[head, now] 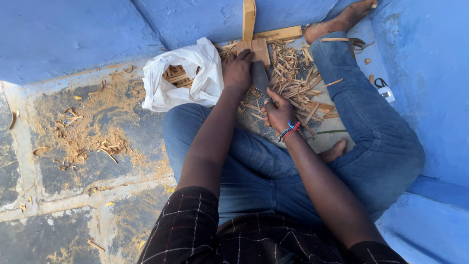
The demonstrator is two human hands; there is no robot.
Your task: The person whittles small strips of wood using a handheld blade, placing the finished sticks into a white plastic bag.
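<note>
Between the outstretched legs, the left hand (238,68) grips a wooden block (257,49) while the right hand (278,111) clasps a dark blade (260,78). Many wood shavings (293,80) already lie heaped; the block looks largely uncut.

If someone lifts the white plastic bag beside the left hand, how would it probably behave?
The white plastic bag looks thin and crumpled, so it would probably sag and lose its shape when lifted. Its mouth lies open with wood strips showing inside, so some may slide out. It seems light for its size, since the strips look thin and dry.
</note>
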